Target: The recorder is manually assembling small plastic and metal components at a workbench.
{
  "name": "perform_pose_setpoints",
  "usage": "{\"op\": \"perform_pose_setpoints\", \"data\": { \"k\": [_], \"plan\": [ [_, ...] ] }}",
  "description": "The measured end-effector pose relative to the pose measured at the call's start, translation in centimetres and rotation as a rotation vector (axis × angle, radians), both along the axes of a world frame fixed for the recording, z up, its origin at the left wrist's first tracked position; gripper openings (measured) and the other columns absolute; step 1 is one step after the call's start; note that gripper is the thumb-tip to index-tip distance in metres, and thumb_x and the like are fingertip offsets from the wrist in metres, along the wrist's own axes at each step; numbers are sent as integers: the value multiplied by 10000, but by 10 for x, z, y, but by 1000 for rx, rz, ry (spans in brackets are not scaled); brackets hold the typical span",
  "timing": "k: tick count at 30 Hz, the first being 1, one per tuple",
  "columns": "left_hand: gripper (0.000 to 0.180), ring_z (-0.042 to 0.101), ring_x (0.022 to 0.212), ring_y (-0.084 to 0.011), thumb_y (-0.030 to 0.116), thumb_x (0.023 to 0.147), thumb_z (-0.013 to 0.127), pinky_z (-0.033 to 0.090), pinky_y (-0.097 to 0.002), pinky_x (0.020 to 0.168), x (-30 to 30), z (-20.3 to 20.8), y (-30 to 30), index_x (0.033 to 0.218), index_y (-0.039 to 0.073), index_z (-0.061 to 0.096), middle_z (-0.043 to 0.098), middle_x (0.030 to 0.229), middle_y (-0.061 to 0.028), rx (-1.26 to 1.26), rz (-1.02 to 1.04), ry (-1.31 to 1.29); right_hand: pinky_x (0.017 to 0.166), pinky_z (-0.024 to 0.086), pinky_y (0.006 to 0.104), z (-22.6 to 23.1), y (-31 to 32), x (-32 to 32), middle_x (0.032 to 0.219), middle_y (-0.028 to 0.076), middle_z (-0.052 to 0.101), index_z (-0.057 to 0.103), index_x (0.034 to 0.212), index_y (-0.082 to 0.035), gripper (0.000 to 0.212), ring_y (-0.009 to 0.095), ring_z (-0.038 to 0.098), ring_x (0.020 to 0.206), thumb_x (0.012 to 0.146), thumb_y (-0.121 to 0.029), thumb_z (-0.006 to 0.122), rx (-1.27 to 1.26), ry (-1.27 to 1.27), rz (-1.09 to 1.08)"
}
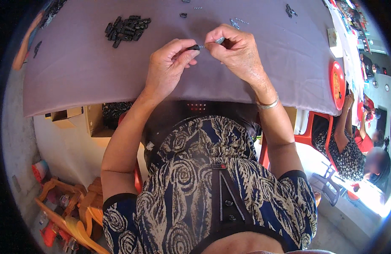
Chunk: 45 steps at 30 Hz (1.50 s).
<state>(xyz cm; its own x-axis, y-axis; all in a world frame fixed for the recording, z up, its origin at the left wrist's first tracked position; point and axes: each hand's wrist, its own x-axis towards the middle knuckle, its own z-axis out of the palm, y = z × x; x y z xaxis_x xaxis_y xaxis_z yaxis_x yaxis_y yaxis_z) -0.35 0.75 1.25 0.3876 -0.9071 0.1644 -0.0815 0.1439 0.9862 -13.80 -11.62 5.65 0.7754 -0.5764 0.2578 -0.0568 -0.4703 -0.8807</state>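
My left hand [166,63] pinches a small black plastic piece [196,47], much like a cord lock, between thumb and fingers. Close against its right end is my right hand [237,51], its thumb and forefinger closed on a thin metal coil spring [202,47] that meets the black piece. How far the spring sits inside it is too small to tell. Some silvery bits [221,40], apparently more springs, show in the curled right fingers. Beyond my left hand lies a pile of similar black pieces [126,30]. Loose springs [234,23] rest beyond my right hand.
A purple-grey cloth covers the table [288,72]. A lone black piece [183,15] and several black parts [290,11] lie farther back. A red round tray [337,84] sits at the right edge. Other people sit along the right; another person's arm [26,44] is at far left.
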Motion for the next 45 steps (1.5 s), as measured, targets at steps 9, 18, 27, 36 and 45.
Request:
{"op": "perform_pose_setpoints", "data": {
  "k": [9,18,27,36,45],
  "plan": [
    [152,617,728,-108,46,879,595,521,-227,646,0,1,-1,1016,-15,619,594,850,-53,-66,-31,-18,457,415,172,-1,4,2,748,-27,606,629,834,-55,31,19,516,553,810,-73,632,319,77,22],
    [156,605,733,-106,50,903,560,523,-227,671,3,3,2,1038,-11,608,587,861,-46,-70,-97,13,426,394,172,-9,-1,-1,688,-14,577,612,866,-52,104,30,483,515,841,-135,668,722,16,189],
    [164,595,726,-91,101,908,574,488,-219,649,6,4,2,1030,-1,612,612,831,-28,-45,-74,145,444,409,181,-10,-7,1,661,-20,562,637,887,-31,143,35,480,530,846,-165,665,662,63,189],
    [227,584,709,-109,113,897,594,490,-245,660,10,3,1,1084,-16,598,644,871,-75,-41,-37,246,460,424,191,-1,-28,24,670,-38,563,656,889,-36,123,22,492,551,861,-153,630,224,62,-44],
    [213,583,701,-106,108,898,590,493,-240,641,9,3,-2,1071,-16,602,641,862,-71,-27,-7,263,671,502,359,-21,-46,67,812,99,592,653,952,-64,147,258,597,743,812,-97,620,-508,102,-44]
  ]
}}
